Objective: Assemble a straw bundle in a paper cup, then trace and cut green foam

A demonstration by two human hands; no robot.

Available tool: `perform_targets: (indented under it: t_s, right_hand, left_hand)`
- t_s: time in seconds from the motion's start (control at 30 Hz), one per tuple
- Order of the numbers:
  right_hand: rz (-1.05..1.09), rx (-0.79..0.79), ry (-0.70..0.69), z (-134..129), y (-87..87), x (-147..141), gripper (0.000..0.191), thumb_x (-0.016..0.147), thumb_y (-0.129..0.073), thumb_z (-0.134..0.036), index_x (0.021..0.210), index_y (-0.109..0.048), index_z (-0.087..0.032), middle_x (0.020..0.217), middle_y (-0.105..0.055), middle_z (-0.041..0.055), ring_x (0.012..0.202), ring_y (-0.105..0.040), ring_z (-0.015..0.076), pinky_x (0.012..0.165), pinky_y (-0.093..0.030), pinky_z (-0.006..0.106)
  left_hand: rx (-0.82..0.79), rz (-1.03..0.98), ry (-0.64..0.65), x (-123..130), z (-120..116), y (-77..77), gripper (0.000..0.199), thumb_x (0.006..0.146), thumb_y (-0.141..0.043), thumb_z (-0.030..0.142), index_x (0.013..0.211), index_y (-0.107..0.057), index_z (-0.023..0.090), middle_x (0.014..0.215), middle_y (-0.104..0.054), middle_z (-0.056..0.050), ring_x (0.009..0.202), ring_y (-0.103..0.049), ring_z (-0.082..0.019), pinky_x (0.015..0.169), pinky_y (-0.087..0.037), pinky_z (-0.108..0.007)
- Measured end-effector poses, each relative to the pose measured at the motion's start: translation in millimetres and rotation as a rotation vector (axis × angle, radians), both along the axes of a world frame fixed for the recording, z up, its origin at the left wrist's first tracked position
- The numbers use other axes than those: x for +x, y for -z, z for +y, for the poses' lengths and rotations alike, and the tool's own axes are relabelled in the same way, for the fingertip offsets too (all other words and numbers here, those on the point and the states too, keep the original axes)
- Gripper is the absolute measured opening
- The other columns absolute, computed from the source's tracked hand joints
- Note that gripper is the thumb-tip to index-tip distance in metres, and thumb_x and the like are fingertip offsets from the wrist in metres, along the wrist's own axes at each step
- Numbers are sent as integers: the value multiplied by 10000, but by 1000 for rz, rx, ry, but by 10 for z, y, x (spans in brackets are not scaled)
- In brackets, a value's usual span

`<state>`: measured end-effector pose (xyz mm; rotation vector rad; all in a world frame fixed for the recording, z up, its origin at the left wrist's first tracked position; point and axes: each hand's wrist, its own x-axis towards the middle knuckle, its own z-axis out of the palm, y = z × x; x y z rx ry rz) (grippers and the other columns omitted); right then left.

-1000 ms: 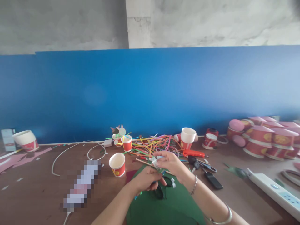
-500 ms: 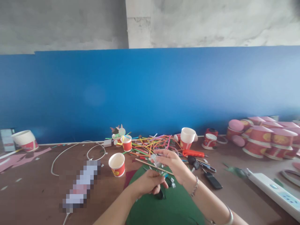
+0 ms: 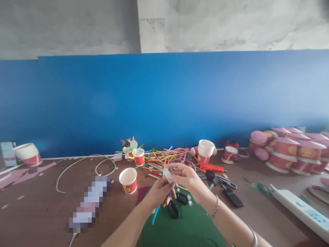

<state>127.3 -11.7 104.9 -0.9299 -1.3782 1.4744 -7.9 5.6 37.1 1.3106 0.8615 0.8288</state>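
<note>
1. Blue strip (image 3: 155,216) juts from my left hand (image 3: 159,192), its fingers pinching it above the green sheet (image 3: 190,228).
2. My right hand (image 3: 187,177) pinches a clear piece (image 3: 167,175) right at my left fingertips; whether both grip it, I can't tell.
3. Strip and piece are both still to be set down; the far cup (image 3: 139,159) carries strips, the near cup (image 3: 129,188) none.

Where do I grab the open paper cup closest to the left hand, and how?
Best, I think, to wrap the hand around the red side of the paper cup, below its open top, coming level from the left. It's round and stands upright, and on its right the left hand is nearby.
</note>
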Motion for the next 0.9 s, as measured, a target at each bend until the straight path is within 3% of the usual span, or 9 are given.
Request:
perform_targets:
  t_s: [0.17,0.33,0.47,0.73,0.9]
  right_hand:
    - [31,23,-24,15,25,15,461,673,-730,-362,1059,-593,-152,821,-714,70,767,-656,182,720,-484,303]
    - [-74,102,1,49,75,39,473,716,-685,-418,1087,-571,-147,751,-683,45,678,-629,159,620,-474,275]
    - [-181,178,68,94,121,57,410,765,-629,-418,1065,-580,-144,673,-645,13,613,-592,132,563,-441,248]
    - [-307,261,105,151,143,120,302,798,-578,-356,1007,-622,-142,655,-645,13,604,-569,125,554,-413,235]
    - [-372,299,106,138,109,119,258,784,-581,-299,973,-640,-132,687,-659,24,635,-578,133,590,-426,240]
  left_hand:
    - [5,-40,-80,-16,30,3,434,714,-559,580,715,-526,147,472,-569,17,271,-360,-48,275,-230,-176]
    - [24,-139,-141,-39,73,14,388,710,-582,535,716,-515,153,526,-590,18,295,-367,-33,293,-219,-167]
    - [-12,-184,-143,-41,83,2,297,740,-576,447,750,-520,155,534,-573,32,295,-313,-13,300,-149,-161]
    - [-50,-241,-114,-45,88,-42,155,683,-550,290,741,-540,147,551,-570,22,318,-319,-21,314,-140,-171]
    - [-62,-282,-139,-48,49,-98,158,687,-539,306,743,-515,160,529,-572,26,316,-346,-31,322,-160,-174]
